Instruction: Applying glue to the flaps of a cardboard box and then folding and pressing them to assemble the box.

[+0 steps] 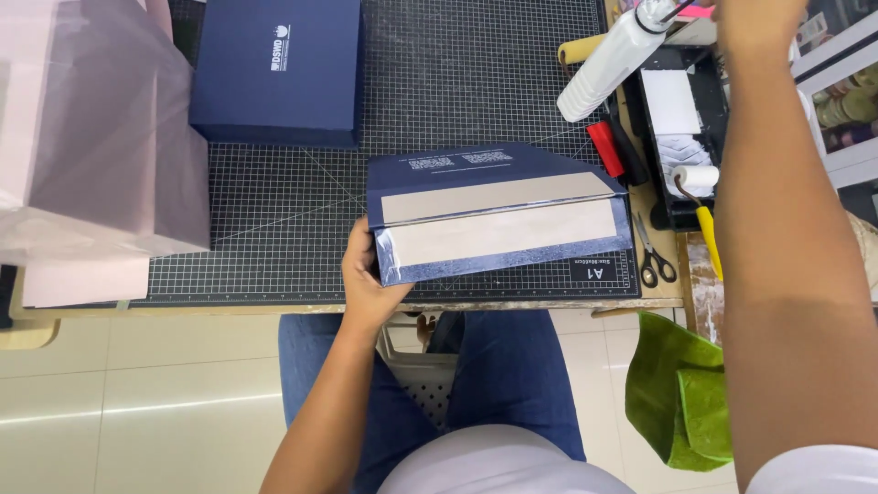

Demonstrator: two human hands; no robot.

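Far left: pale pink paper bags (91, 137) stacked on the black gridded cutting mat (274, 247). Next, a closed dark-blue rectangular box (279, 69) at the mat's top, well apart from the hands. Centre: left hand (366, 279) grips the left end of a half-assembled dark-blue cardboard box panel w/ two bare grey-brown board strips (498, 215), lying at the mat's near edge; thumb on top, other fingers curled under and hidden. Below: blue-jeaned lap. Right of panel: red-handled tool (605, 148), scissors (651, 256), white plastic glue bottle (608, 64), black tray (686, 128) w/ small yellow-handled roller (700, 197). Right hand (759, 23) is raised at the top edge, near the bottle's tip; fingers cut off by frame, can't tell their state. Bottom right: green cloth (681, 393).
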